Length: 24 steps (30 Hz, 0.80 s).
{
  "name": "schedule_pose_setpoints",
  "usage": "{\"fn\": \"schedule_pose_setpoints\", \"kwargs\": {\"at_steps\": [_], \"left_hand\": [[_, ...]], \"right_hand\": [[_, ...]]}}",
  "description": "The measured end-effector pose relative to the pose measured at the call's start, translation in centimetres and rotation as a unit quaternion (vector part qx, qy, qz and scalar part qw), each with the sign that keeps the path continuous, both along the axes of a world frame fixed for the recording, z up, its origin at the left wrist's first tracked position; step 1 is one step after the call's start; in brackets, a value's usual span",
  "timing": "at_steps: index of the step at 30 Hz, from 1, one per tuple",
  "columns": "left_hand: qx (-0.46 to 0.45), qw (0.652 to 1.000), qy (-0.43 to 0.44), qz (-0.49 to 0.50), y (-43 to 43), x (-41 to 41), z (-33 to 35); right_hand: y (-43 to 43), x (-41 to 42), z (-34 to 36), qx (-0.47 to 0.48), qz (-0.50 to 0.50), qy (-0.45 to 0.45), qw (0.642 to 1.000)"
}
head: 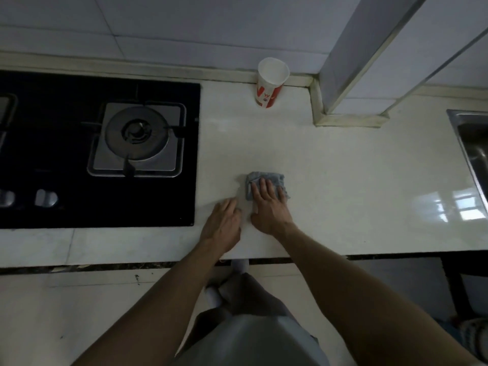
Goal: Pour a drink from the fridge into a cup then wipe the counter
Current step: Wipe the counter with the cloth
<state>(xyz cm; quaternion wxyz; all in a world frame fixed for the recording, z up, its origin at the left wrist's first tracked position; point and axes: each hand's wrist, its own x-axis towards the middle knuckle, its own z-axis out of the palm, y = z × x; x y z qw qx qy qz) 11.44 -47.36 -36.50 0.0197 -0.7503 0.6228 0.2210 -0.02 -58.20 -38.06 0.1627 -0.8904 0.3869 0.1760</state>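
A grey folded cloth lies on the white counter near its front edge. My right hand presses flat on the cloth with straight fingers, covering its near half. Just left of it, my left hand rests flat on the bare counter, apart from the cloth. A red and white paper cup stands upright at the back of the counter by the wall, far behind both hands. Its inside looks white; I cannot tell what it holds.
A black gas hob with a steel burner fills the counter's left part. A steel sink is at the right edge. A tiled pillar juts out behind the counter on the right.
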Motion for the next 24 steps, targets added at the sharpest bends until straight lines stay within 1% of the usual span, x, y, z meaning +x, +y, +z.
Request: {"fn": "schedule_pose_setpoints", "kwargs": {"at_steps": [4, 9, 12, 16, 20, 24], "left_hand": [[0.026, 0.999, -0.012, -0.023, -3.7, 1.1, -0.2], [0.044, 0.999, -0.022, 0.013, -8.3, 3.0, -0.4], [0.065, 0.998, 0.002, 0.013, -9.7, 4.1, -0.7], [0.093, 0.996, -0.001, -0.011, -10.5, 4.4, -0.2], [0.094, 0.995, 0.026, 0.014, -10.3, 4.3, 0.7], [0.097, 0.994, 0.04, 0.017, -10.2, 4.2, 0.7]], "right_hand": [[-5.7, 2.6, 0.0, 0.003, -0.002, -0.007, 1.0], [-12.4, 5.4, -0.1, 0.011, -0.002, -0.018, 1.0], [-15.2, 6.7, 0.0, 0.01, 0.007, -0.02, 1.0], [-17.9, 8.1, 0.2, 0.011, 0.012, -0.021, 1.0], [-19.2, 9.0, 0.1, 0.01, 0.018, -0.024, 0.999], [-20.1, 9.4, -0.2, -0.006, 0.019, -0.033, 0.999]]}}
